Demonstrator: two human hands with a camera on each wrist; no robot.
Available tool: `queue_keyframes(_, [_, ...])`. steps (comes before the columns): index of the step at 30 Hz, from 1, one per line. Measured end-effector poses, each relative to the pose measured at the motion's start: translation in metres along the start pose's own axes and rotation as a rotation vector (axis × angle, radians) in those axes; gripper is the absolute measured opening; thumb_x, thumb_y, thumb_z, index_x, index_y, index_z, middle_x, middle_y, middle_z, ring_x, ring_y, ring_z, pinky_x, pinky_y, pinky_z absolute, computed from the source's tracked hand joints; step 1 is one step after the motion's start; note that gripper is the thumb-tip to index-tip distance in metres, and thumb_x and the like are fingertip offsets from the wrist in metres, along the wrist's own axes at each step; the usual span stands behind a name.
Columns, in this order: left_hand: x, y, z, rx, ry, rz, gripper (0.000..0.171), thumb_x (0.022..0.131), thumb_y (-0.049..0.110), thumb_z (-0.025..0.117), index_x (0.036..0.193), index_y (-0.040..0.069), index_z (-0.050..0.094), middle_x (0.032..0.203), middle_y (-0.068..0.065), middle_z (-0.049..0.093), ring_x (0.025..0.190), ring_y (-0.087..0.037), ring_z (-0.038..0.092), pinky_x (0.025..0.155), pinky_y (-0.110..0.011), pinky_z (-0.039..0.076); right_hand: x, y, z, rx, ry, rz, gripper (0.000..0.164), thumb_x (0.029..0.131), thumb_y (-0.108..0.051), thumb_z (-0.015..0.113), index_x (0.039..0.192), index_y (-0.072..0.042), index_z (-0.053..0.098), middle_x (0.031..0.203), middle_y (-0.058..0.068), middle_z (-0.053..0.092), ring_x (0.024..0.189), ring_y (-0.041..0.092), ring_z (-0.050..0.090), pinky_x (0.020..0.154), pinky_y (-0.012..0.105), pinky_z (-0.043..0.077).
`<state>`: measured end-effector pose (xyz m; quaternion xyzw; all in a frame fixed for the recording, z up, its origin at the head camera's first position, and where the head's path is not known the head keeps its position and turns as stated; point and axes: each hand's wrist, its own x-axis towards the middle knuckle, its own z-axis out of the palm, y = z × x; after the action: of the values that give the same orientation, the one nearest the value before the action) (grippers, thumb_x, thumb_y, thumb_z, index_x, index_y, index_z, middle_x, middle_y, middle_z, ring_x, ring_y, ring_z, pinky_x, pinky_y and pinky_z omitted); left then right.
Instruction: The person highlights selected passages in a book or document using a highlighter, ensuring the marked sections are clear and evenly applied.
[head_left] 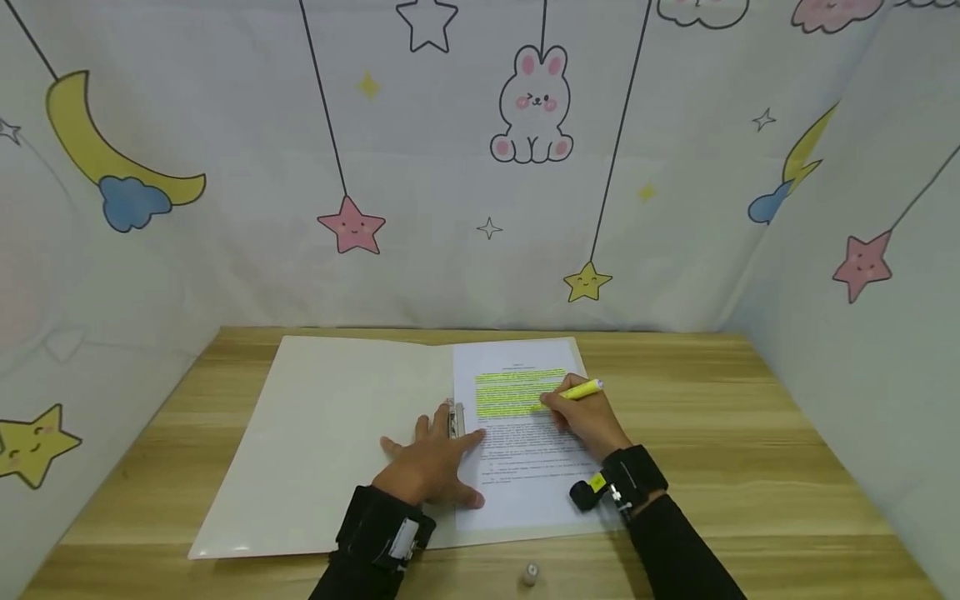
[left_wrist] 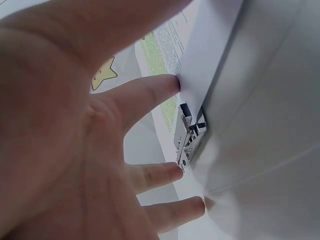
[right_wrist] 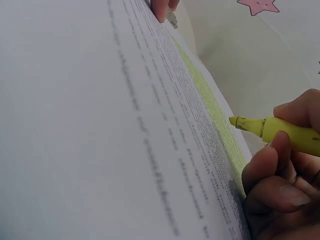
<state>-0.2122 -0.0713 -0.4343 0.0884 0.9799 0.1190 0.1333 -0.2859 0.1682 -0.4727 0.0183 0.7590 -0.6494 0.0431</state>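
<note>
My right hand (head_left: 588, 414) pinches a yellow highlighter (head_left: 582, 390), its tip at the lower part of a yellow-marked block of text. The printed sheet (head_left: 525, 508) lies in the right half of an open white folder (head_left: 337, 433). In the right wrist view the highlighter (right_wrist: 292, 134) sits between thumb and fingers, its chisel tip bare. Fingers spread, my left hand (head_left: 429, 467) rests on the folder's fold and the sheet's left edge. Beside its fingers is a metal clip (head_left: 456, 419); the left wrist view shows the clip (left_wrist: 187, 137) close to the fingertips.
A small grey cap-like piece (head_left: 530, 574) stands on the wooden table (head_left: 697, 417) near the front edge. White cloth walls (head_left: 420, 283) with printed stars, moons and a rabbit enclose the back and sides.
</note>
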Motion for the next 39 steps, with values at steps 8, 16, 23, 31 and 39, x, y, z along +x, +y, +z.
queue_keyframes(8, [-0.0010, 0.0008, -0.0031, -0.001, -0.011, 0.005, 0.090, 0.059, 0.046, 0.093, 0.141, 0.039, 0.055, 0.162, -0.018, 0.020, 0.140, -0.045, 0.030, 0.091, -0.093, 0.014, -0.0003, 0.0017, -0.0006, -0.018, -0.059, -0.068, 0.015, 0.088, -0.014, 0.075, 0.084, -0.007, 0.063, 0.062, 0.005, 0.057, 0.051, 0.014, 0.050, 0.045, 0.020, 0.039])
queue_keyframes(16, [-0.0011, -0.0002, -0.0023, -0.014, -0.012, 0.006, 0.090, 0.060, 0.044, 0.093, 0.141, 0.039, 0.055, 0.162, -0.018, 0.019, 0.141, -0.047, 0.028, 0.091, -0.093, 0.013, -0.0037, 0.0025, -0.0024, -0.044, -0.080, -0.085, 0.009, 0.086, -0.006, 0.073, 0.084, -0.008, 0.064, 0.064, 0.005, 0.058, 0.055, 0.015, 0.053, 0.050, 0.021, 0.043])
queue_keyframes(23, [0.0005, -0.0015, -0.0026, -0.026, -0.019, 0.009, 0.089, 0.061, 0.044, 0.093, 0.141, 0.038, 0.055, 0.162, -0.018, 0.019, 0.140, -0.045, 0.028, 0.092, -0.092, 0.013, -0.0030, 0.0007, -0.0022, -0.104, -0.076, -0.074, 0.010, 0.086, -0.009, 0.074, 0.085, -0.007, 0.065, 0.062, 0.003, 0.057, 0.054, 0.014, 0.053, 0.051, 0.021, 0.044])
queue_keyframes(31, [0.0005, -0.0026, -0.0046, -0.034, -0.014, 0.013, 0.088, 0.061, 0.044, 0.093, 0.141, 0.038, 0.055, 0.162, -0.018, 0.019, 0.141, -0.046, 0.028, 0.092, -0.092, 0.013, -0.0022, -0.0033, 0.0004, -0.179, -0.045, -0.083, 0.008, 0.084, -0.010, 0.076, 0.086, -0.006, 0.070, 0.065, 0.003, 0.057, 0.060, 0.016, 0.055, 0.052, 0.023, 0.044])
queue_keyframes(39, [0.0011, -0.0022, -0.0038, -0.034, -0.027, 0.017, 0.090, 0.062, 0.044, 0.093, 0.142, 0.037, 0.054, 0.162, -0.019, 0.018, 0.141, -0.046, 0.027, 0.092, -0.092, 0.012, -0.0038, -0.0046, -0.0013, -0.218, -0.032, -0.056, 0.005, 0.084, -0.012, 0.075, 0.083, -0.010, 0.070, 0.077, 0.006, 0.060, 0.071, 0.019, 0.059, 0.054, 0.023, 0.044])
